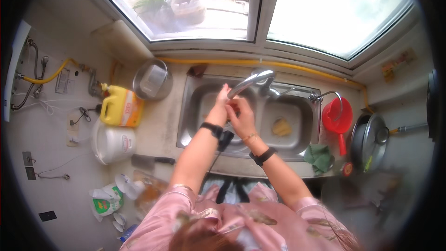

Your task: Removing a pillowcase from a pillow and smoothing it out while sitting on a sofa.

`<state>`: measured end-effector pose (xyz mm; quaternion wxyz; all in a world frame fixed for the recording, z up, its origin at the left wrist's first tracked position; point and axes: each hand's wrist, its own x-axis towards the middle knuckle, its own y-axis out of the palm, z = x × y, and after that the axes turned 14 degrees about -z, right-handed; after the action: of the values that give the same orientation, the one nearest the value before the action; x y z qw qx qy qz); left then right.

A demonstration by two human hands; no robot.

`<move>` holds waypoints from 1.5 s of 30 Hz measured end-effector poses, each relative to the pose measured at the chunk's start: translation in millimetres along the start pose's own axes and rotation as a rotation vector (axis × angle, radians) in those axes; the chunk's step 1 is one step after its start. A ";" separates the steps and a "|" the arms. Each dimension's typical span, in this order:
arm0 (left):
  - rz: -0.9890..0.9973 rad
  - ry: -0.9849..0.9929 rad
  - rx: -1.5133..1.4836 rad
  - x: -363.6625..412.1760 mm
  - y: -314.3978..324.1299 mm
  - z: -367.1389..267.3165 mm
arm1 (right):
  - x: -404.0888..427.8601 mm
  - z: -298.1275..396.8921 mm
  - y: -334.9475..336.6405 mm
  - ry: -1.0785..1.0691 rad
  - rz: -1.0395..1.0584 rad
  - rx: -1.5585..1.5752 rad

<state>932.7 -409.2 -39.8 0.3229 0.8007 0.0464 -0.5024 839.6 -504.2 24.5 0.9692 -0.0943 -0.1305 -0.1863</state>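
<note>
Over the left basin (195, 111) of a stainless-steel double sink, both my hands are together beneath the curved chrome faucet (251, 79). My left hand (222, 101) is partly covered by the spout's end, and its fingers point away from me. Against it, on its right, is my right hand (243, 118), with bent fingers and the thumb towards the left hand. Whether anything lies between the fingers cannot be made out. Each wrist wears a black band; a small black device (225, 141) hangs near the left one. A yellowish sponge or cloth (281, 127) lies in the right basin.
A cleaver (144, 161) lies left of my left arm, near a white bucket (113, 143), a yellow jug (120, 106) and a metal pot (163, 87). Right of the sink are a red dipper (336, 115), a green cloth (317, 158) and pans (374, 143).
</note>
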 end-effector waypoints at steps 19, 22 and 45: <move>0.228 0.349 0.016 -31.6 -43.0 11.1 | 22.9 -26.4 16.2 0.054 -0.062 -0.202; 0.256 0.323 0.000 -34.0 -50.3 10.2 | 21.9 -21.7 21.3 0.144 -0.048 -0.101; 0.004 0.766 0.301 -75.1 -43.1 8.3 | 16.4 -42.4 19.3 1.183 0.221 1.070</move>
<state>872.2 -361.1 0.2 0.1626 0.9682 0.0879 -0.1687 870.9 -501.9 -13.6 0.8044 0.4848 0.3428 -0.0205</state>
